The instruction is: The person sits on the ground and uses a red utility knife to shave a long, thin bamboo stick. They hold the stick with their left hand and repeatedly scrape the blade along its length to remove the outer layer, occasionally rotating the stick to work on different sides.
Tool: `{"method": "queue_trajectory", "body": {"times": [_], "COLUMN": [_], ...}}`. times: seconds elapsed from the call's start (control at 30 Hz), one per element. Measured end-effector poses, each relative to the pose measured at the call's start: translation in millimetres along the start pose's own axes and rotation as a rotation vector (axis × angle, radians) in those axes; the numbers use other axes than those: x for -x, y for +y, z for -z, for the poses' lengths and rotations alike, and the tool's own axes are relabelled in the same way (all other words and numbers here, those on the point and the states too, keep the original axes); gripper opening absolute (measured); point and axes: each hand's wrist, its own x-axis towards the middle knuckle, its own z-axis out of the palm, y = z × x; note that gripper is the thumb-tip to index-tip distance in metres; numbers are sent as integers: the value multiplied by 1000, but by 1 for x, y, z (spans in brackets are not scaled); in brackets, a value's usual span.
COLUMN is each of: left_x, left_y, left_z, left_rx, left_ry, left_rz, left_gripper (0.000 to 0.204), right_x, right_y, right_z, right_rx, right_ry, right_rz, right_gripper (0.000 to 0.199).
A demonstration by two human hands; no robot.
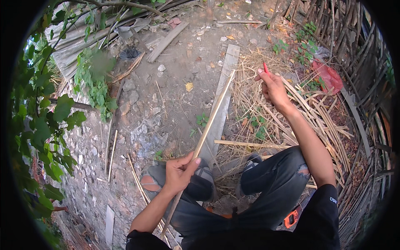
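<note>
While the long, pale wooden strip [214,110] is slanting up through the left hand [179,173], gripped along its lower half — steadying it is seemingly the present step — the right hand [273,89] is pinching a slim red implement [265,68] well apart, so joining them would be requiring an inward reach

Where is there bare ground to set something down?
Mostly bare dirt lies between the short grey plank and the long board behind the held stick, broken by a yellow leaf and stones. Right of that board it is crowded: shavings, then piled strips.
</note>
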Motion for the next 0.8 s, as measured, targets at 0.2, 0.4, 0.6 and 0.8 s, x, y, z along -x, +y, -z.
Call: {"method": "queue_trajectory", "body": {"times": [0.2, 0.4, 0.6, 0.8], "left_x": [-4, -4, -1, 0], "left_y": [11, 2, 1, -1], "left_z": [-1, 6, 2, -1], "left_rx": [27, 118, 66, 50], "left_ry": [-104, -288, -396, -300], "left_rz": [78, 63, 18, -4], "left_gripper": [31, 45, 51, 46], "right_x": [40, 30, 11, 36], "right_y": [-28, -29, -31, -27], "right_z": [-67, -73, -34, -52], "right_rx": [-182, -326, -439, 94], "right_ry": [-344, -257, 59, -146], "right_rz": [8, -46, 55, 238], "right_gripper": [33, 24, 24, 38]}}
